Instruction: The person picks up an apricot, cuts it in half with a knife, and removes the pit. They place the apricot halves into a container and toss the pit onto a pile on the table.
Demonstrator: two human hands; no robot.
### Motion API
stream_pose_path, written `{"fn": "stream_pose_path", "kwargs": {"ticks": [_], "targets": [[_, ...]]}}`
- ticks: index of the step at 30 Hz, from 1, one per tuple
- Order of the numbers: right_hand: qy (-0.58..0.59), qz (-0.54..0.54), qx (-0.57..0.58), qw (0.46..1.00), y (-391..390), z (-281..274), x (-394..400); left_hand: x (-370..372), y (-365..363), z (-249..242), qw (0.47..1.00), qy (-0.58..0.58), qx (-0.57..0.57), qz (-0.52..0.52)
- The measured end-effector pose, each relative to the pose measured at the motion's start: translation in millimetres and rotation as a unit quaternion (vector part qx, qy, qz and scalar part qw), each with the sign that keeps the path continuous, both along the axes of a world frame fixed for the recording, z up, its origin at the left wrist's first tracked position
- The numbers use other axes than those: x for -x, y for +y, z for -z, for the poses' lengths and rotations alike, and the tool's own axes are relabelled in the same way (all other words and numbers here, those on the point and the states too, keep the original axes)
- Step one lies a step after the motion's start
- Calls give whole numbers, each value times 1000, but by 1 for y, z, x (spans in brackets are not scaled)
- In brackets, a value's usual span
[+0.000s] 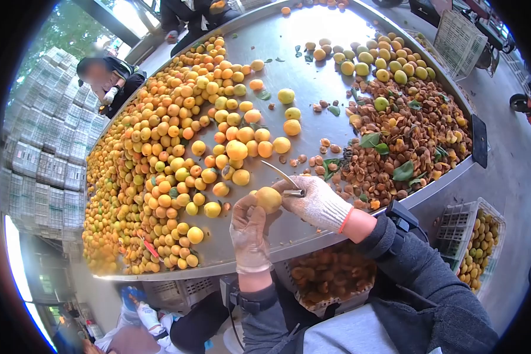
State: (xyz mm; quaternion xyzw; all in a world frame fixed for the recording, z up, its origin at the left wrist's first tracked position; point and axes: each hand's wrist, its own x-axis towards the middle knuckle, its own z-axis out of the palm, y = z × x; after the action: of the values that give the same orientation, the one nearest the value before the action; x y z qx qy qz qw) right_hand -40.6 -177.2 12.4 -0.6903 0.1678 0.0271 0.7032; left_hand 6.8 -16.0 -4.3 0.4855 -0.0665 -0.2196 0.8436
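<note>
My left hand (pixel 251 231), in a pale glove, has its fingers closed around a yellow apricot (pixel 269 200). Close beside it, my right hand (pixel 317 202) in a white knitted glove grips a metal tool (pixel 279 173) with a thin curved strip and a short tube-like end. The tube end lies right by the apricot. Both hands are over the near edge of a steel table (pixel 312 133). A big heap of whole apricots (pixel 159 141) covers its left side. To the right of my hands is a pile of brown apricot stones (pixel 398 141) mixed with green leaves.
Greener apricots (pixel 389 56) are grouped at the far right. A red-handled tool (pixel 150 248) lies on the left heap. Below the table edge stands a crate of halved fruit (pixel 334 276); another crate (pixel 457 227) is at right. Other people (pixel 109 82) are around the table.
</note>
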Motion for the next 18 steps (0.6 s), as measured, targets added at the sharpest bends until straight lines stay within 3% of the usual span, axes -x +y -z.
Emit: {"fn": "stream_pose_path", "kwargs": {"ticks": [3,7,9,11,13,18], "targets": [[-52,3,10,999,1,12,0,-4,-1,-8,994,99,-4,52],[-63,6,63,996,0,-2,0,-8,3,-3,996,71,25,53],[-42,-1,112,993,0,-10,0,-11,10,-3,993,55,95,33],[-71,-14,77,994,9,3,3,-14,16,1,988,79,132,33],[-116,-68,201,970,15,6,7,-15,18,9,979,105,169,36],[-106,-93,170,975,18,3,8,-10,10,13,982,62,169,63]]}}
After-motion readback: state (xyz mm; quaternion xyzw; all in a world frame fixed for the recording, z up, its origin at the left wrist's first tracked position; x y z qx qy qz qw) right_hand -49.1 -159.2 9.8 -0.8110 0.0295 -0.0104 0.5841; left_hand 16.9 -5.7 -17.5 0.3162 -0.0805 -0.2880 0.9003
